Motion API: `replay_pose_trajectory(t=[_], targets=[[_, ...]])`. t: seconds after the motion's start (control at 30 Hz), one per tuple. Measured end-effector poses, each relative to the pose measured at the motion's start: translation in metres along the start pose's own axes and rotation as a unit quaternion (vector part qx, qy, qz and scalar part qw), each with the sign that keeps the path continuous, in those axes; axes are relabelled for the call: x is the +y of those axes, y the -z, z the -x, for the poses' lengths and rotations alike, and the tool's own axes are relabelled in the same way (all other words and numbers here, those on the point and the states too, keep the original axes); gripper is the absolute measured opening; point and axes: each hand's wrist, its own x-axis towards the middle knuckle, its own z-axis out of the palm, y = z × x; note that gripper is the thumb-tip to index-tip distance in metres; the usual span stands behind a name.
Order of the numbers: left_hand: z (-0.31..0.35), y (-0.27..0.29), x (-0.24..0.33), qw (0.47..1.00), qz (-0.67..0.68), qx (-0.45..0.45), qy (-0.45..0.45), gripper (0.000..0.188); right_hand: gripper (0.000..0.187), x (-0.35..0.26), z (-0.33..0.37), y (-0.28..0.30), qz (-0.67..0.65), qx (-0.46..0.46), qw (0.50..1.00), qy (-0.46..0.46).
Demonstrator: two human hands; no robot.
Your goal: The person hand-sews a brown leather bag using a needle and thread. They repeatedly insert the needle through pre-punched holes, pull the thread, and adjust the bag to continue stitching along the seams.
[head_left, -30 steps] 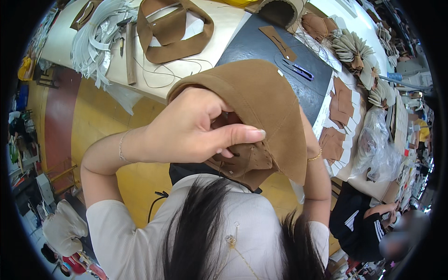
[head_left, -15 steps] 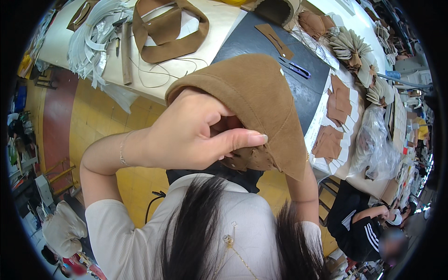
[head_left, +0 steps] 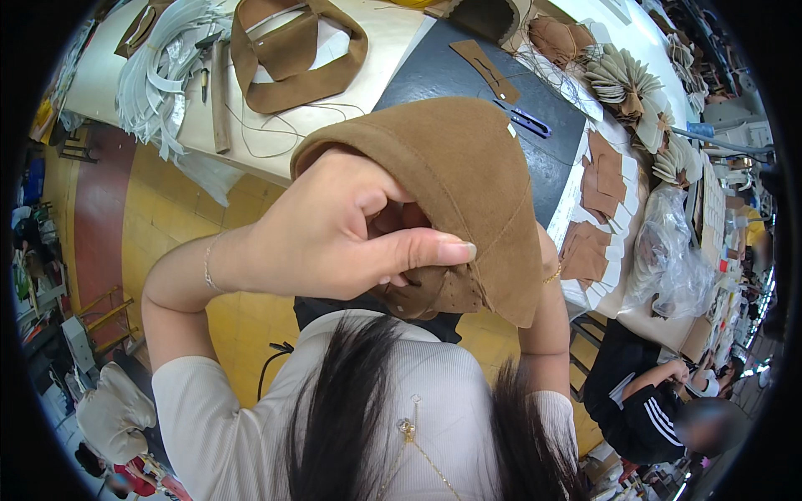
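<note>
A brown suede-like cap (head_left: pixel 468 167) with stitched panel seams is held up in front of my chest. My left hand (head_left: pixel 351 225) is closed on its edge, the thumb pressed flat along a seam and the other fingers curled inside, partly hidden. Below that thumb, a flap with a row of small holes shows at the cap's lower edge. My right hand (head_left: pixel 547 247) is behind the cap's right side; only the part near the wrist, with a gold bracelet, shows, and its fingers are hidden.
On the table ahead lie another brown cap piece (head_left: pixel 342 63), a hammer (head_left: pixel 220 96), white curved strips (head_left: pixel 154 92), a purple cutter (head_left: pixel 530 123) on a dark mat (head_left: pixel 418 75), and brown patches (head_left: pixel 601 179). A plastic bag (head_left: pixel 668 259) sits at right; a person (head_left: pixel 639 401) is seated nearby.
The cap has tilted slightly, and more of the flap with holes shows beneath my left thumb. More of my right wrist and its bracelet has come into sight.
</note>
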Motion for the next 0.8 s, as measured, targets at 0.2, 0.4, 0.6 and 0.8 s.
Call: replay_pose_trajectory(t=[0.2,0.4,0.6,0.8], targets=[[-0.002,-0.001,0.0,0.999,-0.009,-0.002,-0.04,0.023,0.095,-0.017,0.004,0.003,0.043,-0.013,0.999,-0.028],[-0.001,0.003,0.004,0.993,-0.11,-0.004,-0.043,0.024,0.096,-0.01,0.009,0.005,0.099,-0.033,0.991,0.089],[-0.005,0.0,0.005,0.983,-0.154,0.007,-0.096,0.024,0.097,0.02,0.012,0.001,0.045,0.092,0.994,0.03],[-0.001,0.003,0.005,0.991,-0.13,-0.011,-0.026,0.024,0.097,0.015,0.008,-0.004,0.085,0.083,0.992,0.032]])
